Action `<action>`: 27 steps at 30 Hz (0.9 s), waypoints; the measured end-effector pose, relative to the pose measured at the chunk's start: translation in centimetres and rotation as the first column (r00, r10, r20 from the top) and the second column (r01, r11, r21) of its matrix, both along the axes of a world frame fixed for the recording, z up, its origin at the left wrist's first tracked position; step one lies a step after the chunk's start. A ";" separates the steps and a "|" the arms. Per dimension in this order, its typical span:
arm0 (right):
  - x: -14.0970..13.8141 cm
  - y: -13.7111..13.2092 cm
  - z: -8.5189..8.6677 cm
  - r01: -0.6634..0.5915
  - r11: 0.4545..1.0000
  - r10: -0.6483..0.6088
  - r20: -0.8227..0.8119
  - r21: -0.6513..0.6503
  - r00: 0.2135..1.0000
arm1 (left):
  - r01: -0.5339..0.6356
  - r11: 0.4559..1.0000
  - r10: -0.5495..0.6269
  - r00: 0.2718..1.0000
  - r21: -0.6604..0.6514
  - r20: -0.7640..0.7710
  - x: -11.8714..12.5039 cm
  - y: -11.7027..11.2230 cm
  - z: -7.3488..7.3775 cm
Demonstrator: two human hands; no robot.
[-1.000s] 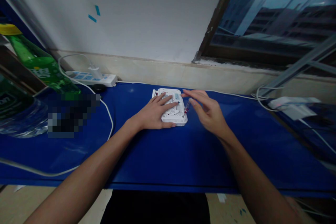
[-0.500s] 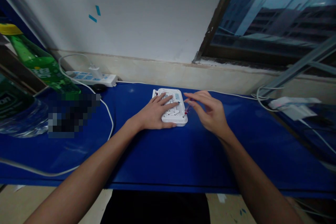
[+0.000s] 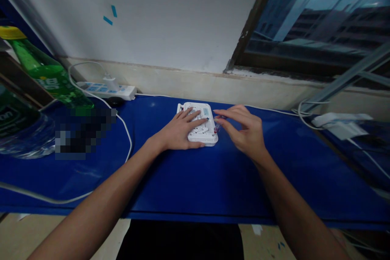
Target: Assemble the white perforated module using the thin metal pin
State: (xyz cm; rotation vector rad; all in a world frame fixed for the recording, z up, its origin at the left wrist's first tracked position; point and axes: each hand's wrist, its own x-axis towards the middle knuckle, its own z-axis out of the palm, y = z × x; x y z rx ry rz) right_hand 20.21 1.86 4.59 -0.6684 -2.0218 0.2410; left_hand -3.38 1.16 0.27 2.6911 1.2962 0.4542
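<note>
A white router-like box (image 3: 210, 133) with rows of small vent holes and a pale label lies flat on the blue table. My left hand (image 3: 184, 130) rests over its left part with the fingers spread, the thumb along the near edge. To the right of the box, my right hand (image 3: 243, 128) pinches a small screwdriver (image 3: 217, 126) with a clear and red handle between thumb and fingertips. The screwdriver is at the box's near right corner; its tip is too small to make out.
A power strip (image 3: 126, 92) with a white plug stands by the wall. At left are a green bottle (image 3: 51, 77) and a larger bottle (image 3: 21, 130). A white cable (image 3: 129, 138) curves across the table. Adapters (image 3: 344, 125) lie at the right.
The fingers of my right hand have shifted slightly around the screwdriver. My left hand and the white box stay where they were.
</note>
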 end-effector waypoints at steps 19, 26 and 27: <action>0.6 0.3 0.0 0.017 1.000 -0.017 0.055 0.004 0.998 | -0.002 1.000 0.003 1.000 -0.025 0.013 0.1 0.0 0.1; 0.5 0.2 -0.1 -0.094 0.985 0.102 0.050 -0.143 0.994 | -0.005 1.000 0.005 1.000 -0.017 0.008 0.1 -0.1 0.2; 0.5 0.3 -0.1 -0.072 0.991 0.077 0.043 -0.116 0.996 | -0.008 1.000 0.008 1.000 -0.019 0.005 0.1 -0.1 0.2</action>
